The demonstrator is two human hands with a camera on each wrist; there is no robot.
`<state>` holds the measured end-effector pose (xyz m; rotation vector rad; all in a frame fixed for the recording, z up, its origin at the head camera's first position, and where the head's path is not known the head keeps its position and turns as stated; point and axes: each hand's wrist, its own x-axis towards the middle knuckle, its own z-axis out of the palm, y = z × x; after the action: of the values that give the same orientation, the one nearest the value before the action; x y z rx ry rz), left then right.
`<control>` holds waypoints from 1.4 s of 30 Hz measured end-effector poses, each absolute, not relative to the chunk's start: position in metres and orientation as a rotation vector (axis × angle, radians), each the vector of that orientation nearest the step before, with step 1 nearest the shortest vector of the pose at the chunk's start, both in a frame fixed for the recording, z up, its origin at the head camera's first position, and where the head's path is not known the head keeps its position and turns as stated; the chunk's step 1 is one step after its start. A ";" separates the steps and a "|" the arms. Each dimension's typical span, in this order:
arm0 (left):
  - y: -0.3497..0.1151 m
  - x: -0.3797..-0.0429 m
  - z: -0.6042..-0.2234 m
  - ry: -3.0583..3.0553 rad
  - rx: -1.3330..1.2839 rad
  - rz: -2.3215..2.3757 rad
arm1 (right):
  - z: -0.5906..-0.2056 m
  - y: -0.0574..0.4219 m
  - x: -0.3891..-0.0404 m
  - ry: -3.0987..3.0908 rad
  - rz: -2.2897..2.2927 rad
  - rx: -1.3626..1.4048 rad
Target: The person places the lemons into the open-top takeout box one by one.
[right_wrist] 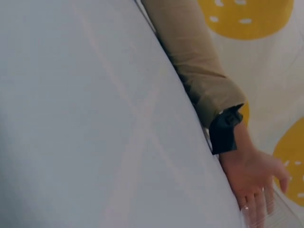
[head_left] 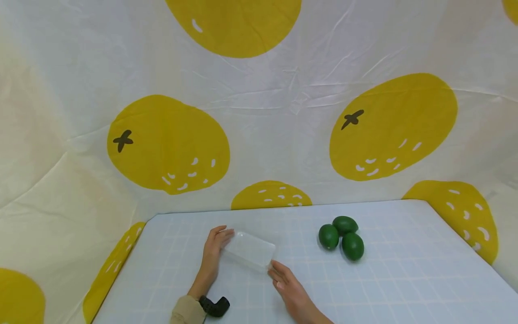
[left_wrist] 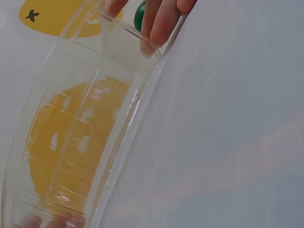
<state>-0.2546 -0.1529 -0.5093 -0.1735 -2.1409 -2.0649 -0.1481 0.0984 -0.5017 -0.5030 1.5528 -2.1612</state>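
A clear plastic box [head_left: 251, 249], rectangular and see-through, sits on the table between both hands. My left hand [head_left: 214, 247] touches its left end; in the right wrist view the left hand [right_wrist: 251, 173] has straight fingers against the box and its thumb spread away. At the opposite end, my right hand [head_left: 288, 288] rests its nearly straight fingers against the box. The left wrist view shows the box [left_wrist: 71, 142] close up, with the right hand's fingers [left_wrist: 164, 23] at its far end wall. Left fingertips show blurred through the plastic at the bottom.
Three dark green oval fruits, one in front [head_left: 353, 246], one left [head_left: 328, 237] and one behind [head_left: 345, 225], lie grouped right of the box. A pale checked cloth covers the table [head_left: 404, 279]. Behind it hangs a white curtain [head_left: 279, 148] with yellow fruit prints.
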 end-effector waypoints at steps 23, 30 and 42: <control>-0.084 -0.273 -0.491 -2.052 -0.375 -2.280 | -0.503 0.131 -0.120 1.522 -2.144 -0.484; -0.072 -0.279 -0.506 -2.149 -0.396 -2.229 | -0.501 0.128 -0.117 1.521 -2.107 -0.373; -0.061 -0.279 -0.514 -2.236 -0.400 -2.221 | -0.509 0.131 -0.120 1.402 -2.174 -0.372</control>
<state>-0.2793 -0.0614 -0.5140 -0.4001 -2.2360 -2.2205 -0.1197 0.1310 -0.5090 -0.3724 1.4017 -2.1744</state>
